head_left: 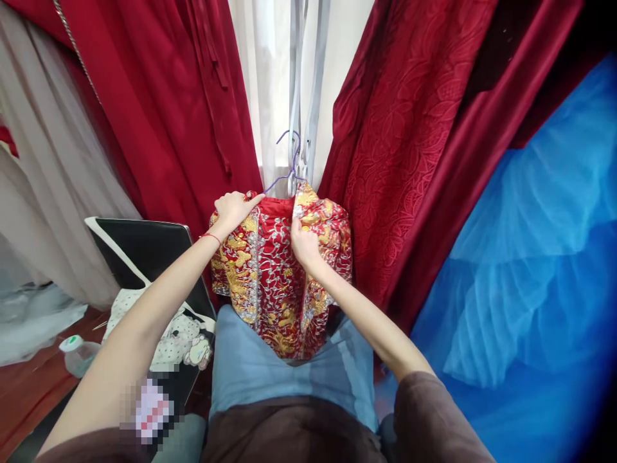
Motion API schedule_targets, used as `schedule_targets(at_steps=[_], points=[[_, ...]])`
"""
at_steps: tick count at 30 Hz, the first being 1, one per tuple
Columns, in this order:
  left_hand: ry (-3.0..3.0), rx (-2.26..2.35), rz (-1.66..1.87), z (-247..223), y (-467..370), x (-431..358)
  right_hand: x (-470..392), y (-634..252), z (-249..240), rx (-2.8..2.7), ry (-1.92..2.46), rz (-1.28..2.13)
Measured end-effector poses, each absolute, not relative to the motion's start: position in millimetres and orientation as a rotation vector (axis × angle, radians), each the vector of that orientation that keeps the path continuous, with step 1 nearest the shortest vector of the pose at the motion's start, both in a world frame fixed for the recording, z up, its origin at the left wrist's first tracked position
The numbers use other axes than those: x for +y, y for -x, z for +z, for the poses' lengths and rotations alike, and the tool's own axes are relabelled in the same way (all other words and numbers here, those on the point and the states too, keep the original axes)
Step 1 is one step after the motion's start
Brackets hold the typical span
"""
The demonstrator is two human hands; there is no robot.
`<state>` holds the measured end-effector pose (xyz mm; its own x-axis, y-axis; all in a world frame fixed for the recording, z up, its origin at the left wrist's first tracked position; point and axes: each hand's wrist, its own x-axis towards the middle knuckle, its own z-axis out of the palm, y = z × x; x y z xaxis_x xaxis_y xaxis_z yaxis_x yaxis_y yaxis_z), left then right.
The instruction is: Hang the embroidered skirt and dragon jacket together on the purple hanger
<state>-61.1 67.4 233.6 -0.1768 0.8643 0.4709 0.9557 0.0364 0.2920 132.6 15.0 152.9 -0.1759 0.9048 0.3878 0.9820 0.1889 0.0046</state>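
A red jacket [282, 276] with gold and silver embroidery hangs in front of my lap on a thin purple hanger [292, 168], whose hook points up and left. My left hand [234, 211] is closed on the jacket's left shoulder beside the collar, thumb stretched toward the hanger's arm. With fingers curled, my right hand [304, 243] grips the front edge of the jacket just below the collar on the right. The hanger's lower part is hidden inside the jacket.
Red gowns [193, 116] hang on both sides, with blue tulle [520, 276] at the right. On the left stand a black chair [149, 247] holding a dotted white cloth [123, 308] and a plush toy [198, 352], and a clear bottle [80, 357].
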Motion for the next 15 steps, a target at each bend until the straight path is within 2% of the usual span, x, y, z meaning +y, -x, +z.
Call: schedule_targets(at_steps=[5,10,15], points=[[1.902,-2.127,-0.881,231.6,64.7,63.1,18.4,-102.9,138.9,-2.120,1.697,-0.416],[2.028,-2.041,-0.919,221.0,67.6,64.9,30.8,-126.9,123.7,-2.104,1.821,-0.334],[1.923,-1.819,-1.032,191.4,56.8,51.7,34.4,-152.2,152.0,-1.928,1.914,-0.351]])
